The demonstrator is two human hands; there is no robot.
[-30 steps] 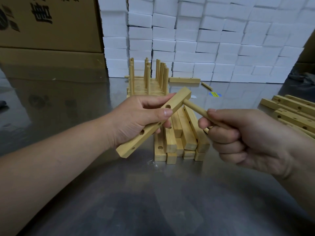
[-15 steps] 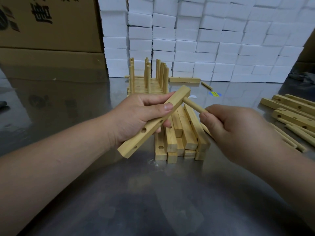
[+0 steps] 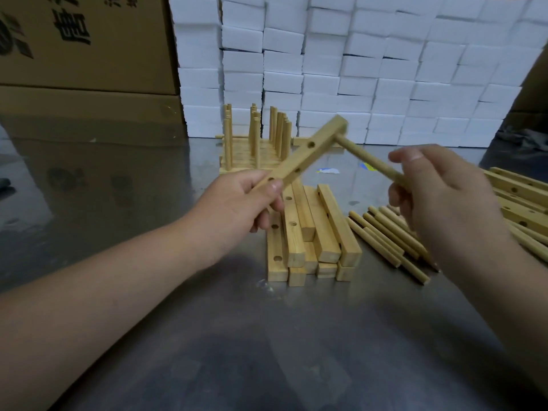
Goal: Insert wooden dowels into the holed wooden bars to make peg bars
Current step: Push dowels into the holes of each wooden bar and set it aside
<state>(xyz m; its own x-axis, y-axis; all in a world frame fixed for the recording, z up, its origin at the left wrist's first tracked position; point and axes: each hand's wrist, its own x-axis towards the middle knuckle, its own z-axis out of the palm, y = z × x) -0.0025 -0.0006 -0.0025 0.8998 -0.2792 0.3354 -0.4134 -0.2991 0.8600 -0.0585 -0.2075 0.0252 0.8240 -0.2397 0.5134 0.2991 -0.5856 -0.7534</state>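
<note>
Head view: a holed wooden bar [image 3: 308,152], tilted above stacked bars [image 3: 314,232], has a dowel [image 3: 367,161] in its far hole. The left hand [image 3: 243,209] grips the bar's near end; the right hand [image 3: 439,197] curls round the dowel.

just one wide head cam, looking forward and down at the counter [image 3: 184,345] from close up, left hand [image 3: 246,204] and right hand [image 3: 441,203] mid-frame, facing the white boxes [image 3: 385,69] out back
</note>
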